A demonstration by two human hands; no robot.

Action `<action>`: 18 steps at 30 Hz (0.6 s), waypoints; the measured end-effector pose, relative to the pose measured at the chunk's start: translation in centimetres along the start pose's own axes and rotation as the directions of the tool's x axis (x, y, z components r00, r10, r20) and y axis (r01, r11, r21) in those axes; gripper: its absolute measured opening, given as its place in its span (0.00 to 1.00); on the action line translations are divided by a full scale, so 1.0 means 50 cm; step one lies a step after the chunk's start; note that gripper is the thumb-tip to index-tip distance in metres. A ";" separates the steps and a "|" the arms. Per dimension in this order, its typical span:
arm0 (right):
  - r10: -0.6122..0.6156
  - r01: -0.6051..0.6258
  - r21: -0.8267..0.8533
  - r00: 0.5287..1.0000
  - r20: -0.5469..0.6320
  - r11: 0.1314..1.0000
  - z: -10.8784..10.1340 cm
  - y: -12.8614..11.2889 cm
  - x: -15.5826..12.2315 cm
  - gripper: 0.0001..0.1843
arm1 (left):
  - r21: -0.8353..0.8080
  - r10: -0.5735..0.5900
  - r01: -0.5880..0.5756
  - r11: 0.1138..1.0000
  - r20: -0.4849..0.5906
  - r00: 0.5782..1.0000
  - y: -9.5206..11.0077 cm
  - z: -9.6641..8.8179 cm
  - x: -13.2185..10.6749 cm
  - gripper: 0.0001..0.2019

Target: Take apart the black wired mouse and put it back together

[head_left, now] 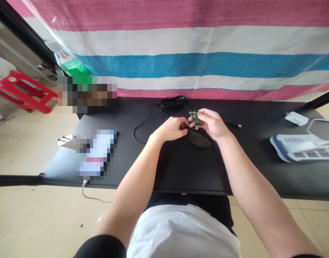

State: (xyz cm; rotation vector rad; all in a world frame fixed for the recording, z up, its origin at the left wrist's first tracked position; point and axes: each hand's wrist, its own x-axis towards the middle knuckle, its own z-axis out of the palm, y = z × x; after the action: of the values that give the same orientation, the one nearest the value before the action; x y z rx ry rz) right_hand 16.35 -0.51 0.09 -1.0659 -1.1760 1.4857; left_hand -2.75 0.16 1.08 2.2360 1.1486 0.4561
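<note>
A small green circuit board (pixel 196 118) is pinched in my right hand (pixel 211 123), held tilted above the table. My left hand (pixel 173 129) is closed close to the board's near left edge; whatever sits between its fingertips is too small and hidden to name. Beneath both hands lies a flat black mouse base (pixel 198 139), partly covered by my left fingers. Behind them, a black mouse shell (pixel 173 102) rests near the table's back edge, with a thin black cable (pixel 137 125) looped to its left.
The black table (pixel 191 172) carries a phone (pixel 98 152) and a white plug adapter (pixel 72 142) at left. At right are a power strip (pixel 301 148), a white charger (pixel 296 118) and a USB plug (pixel 239 125). A striped sheet (pixel 202 64) hangs behind; a red stool (pixel 24 91) stands left.
</note>
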 end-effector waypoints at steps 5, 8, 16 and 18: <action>-0.016 0.016 0.054 1.000 -0.011 0.998 -0.005 0.003 0.003 0.18 | -0.048 0.039 -0.038 0.998 0.029 0.999 -0.004 -0.003 -0.003 0.16; -0.012 0.014 0.068 1.000 -0.019 0.998 -0.009 0.001 0.004 0.17 | -0.079 0.031 -0.026 0.997 0.074 0.997 -0.005 -0.005 -0.005 0.18; -0.025 0.025 0.020 1.000 -0.014 0.999 -0.006 -0.005 0.000 0.18 | -0.053 -0.007 0.014 0.998 0.119 0.993 -0.003 -0.008 -0.004 0.18; -0.039 0.039 -0.010 0.999 -0.007 0.999 -0.005 -0.006 -0.001 0.18 | -0.045 -0.008 0.013 0.999 0.106 0.994 -0.004 -0.008 -0.004 0.18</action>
State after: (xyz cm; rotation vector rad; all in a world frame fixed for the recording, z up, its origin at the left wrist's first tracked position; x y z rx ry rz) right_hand 16.64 -0.50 0.37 -1.0486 -1.1935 1.4463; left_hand -3.21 0.21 1.26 2.1870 1.0843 0.3518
